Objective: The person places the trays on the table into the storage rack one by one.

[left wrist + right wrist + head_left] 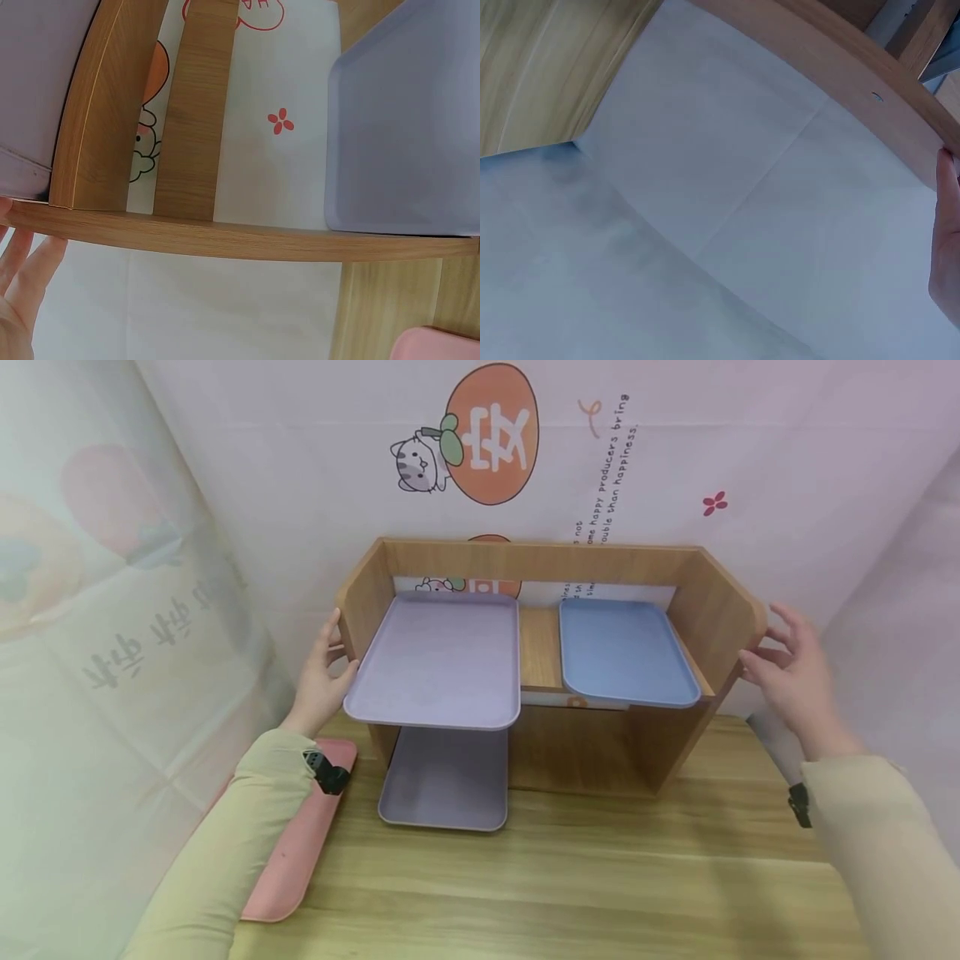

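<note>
Both ends of the shelf are touched in the head view, the left hand left of centre and the right hand toward the right, each grip parted rather than wrapped, presumably to steady it evenly beneath the upper purple tray and blue tray. In the left wrist view, fingertips meet its outer side at lower left. In the right wrist view, contact comes at far right, seemingly as counterpressure.

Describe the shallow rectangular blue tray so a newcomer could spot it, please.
Find the brown wooden shelf. On its upper level, nearest the person's right hand, lies the blue tray. Its colour sets it apart from two light purple trays and one pink tray.
</note>
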Motion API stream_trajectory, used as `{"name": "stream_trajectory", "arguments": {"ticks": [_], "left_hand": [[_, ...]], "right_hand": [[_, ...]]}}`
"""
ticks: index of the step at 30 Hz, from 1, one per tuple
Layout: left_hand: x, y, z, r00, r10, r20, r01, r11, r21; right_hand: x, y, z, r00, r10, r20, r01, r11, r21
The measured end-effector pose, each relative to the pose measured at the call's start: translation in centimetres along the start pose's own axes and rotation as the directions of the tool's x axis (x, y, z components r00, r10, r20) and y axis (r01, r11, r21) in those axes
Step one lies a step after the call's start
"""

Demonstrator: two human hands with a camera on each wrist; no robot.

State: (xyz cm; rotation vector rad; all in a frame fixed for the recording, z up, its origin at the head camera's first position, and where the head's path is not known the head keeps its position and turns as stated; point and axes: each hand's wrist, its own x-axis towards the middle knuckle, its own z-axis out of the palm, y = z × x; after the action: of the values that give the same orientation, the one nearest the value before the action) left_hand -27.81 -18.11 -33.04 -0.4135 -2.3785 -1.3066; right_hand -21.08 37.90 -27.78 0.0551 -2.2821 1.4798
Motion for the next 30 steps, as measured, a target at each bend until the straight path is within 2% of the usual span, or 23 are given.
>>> {"name": "stream_trajectory", "arguments": {"ticks": [4, 9, 18, 21, 26, 30], "left_hand": [[0.1, 0.0, 0.2, 1.000, -0.017, 0.003, 0.017, 1.000, -0.002], [0.1, 0.0, 0.3, 1.000, -0.027, 0.007, 0.027, 1.000, -0.001], [-0.5, -0.5, -0.6, 0.995, -0.072, 0.071, 0.075, 0.997, -0.034], [-0.8, -0.7, -1.0, 0.995, -0.075, 0.070, 0.077, 0.996, -0.033], [-2.1, -1.8, -2.1, 0.995, -0.090, 0.037, 0.088, 0.995, 0.036], [-4.0, -3.4, -3.4, 0.990, -0.124, 0.067, 0.117, 0.988, 0.098]], "right_hand": [[0.1, -0.1, -0.1, 1.000, -0.010, 0.023, 0.012, 0.994, -0.106], [0.2, 0.1, -0.1, 1.000, -0.004, 0.018, 0.006, 0.997, -0.082], [0.3, -0.2, 0.3, 0.999, 0.049, -0.006, -0.049, 0.986, -0.159], [0.2, -0.1, 0.4, 0.998, 0.059, -0.019, -0.062, 0.984, -0.170], [0.3, 0.1, 0.5, 0.997, 0.068, -0.032, -0.073, 0.981, -0.178], [0.3, 0.1, 0.5, 0.997, 0.072, -0.036, -0.078, 0.980, -0.184]]}}
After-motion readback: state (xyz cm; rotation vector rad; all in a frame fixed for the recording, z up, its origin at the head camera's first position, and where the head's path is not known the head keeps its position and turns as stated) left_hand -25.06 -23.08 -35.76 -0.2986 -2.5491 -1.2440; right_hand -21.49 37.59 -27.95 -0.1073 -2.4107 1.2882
